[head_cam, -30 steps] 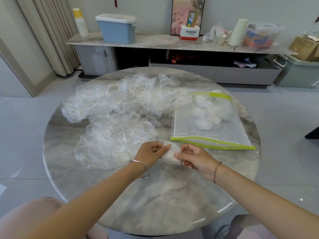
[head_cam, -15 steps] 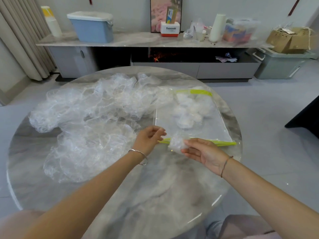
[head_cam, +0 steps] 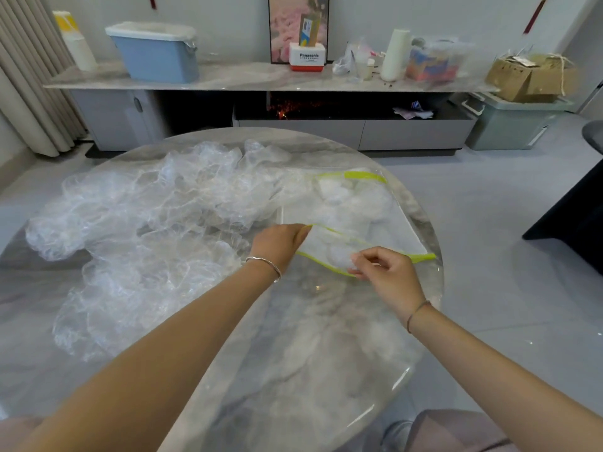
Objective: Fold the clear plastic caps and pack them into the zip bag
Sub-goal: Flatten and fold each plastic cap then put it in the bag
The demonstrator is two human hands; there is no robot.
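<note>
A clear zip bag (head_cam: 396,230) with a lime-green zip strip lies on the right of the round marble table (head_cam: 293,353), with several folded caps inside near its far end. My left hand (head_cam: 280,244) pinches the upper lip of the bag's mouth and lifts it. My right hand (head_cam: 386,275) holds a small folded clear cap (head_cam: 339,256) in its fingertips, and the cap sits in the open mouth of the bag. A big heap of loose clear plastic caps (head_cam: 146,230) covers the left and middle of the table.
Behind the table runs a low grey cabinet (head_cam: 261,79) with a blue bin (head_cam: 156,50), a white box, a paper roll and a cardboard box on it. A dark piece of furniture (head_cam: 574,216) stands right of the table. The marble table's near half is bare.
Both hands went from folding the cap near the table's middle to the bag's mouth. My left hand took hold of the upper lip and lifted it; my right hand brought the cap into the opening.
</note>
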